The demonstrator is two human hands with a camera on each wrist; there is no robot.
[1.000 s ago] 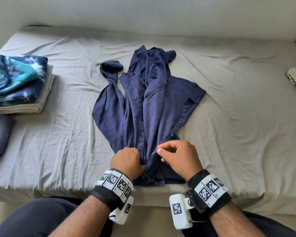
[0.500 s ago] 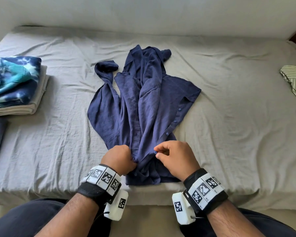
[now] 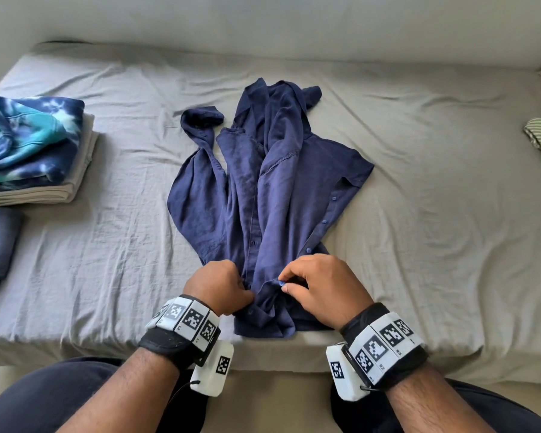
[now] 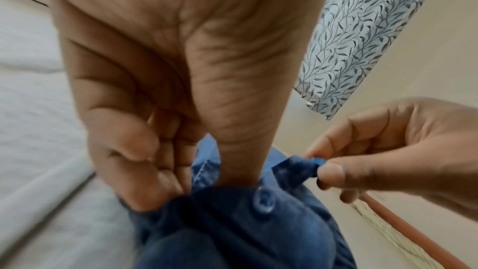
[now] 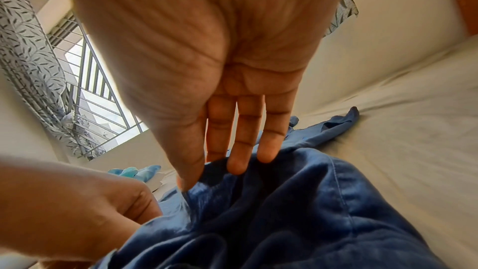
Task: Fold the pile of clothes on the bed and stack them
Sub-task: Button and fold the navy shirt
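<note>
Two hands work the near hem of the navy shirt (image 3: 272,195) lying rumpled mid-bed (image 3: 434,245): the left hand (image 3: 214,284) clenches the placket while the right hand (image 3: 320,287) pinches a button (image 3: 280,282), so I'd keep the cloth taut and feed the button squarely through its hole.

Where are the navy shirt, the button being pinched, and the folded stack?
navy shirt (image 3: 281,182), head view, middle of its front panel.
button (image 4: 317,161), left wrist view, its blue edge between the right thumb and forefinger.
folded stack (image 3: 28,142), head view, tie-dye top piece.
</note>
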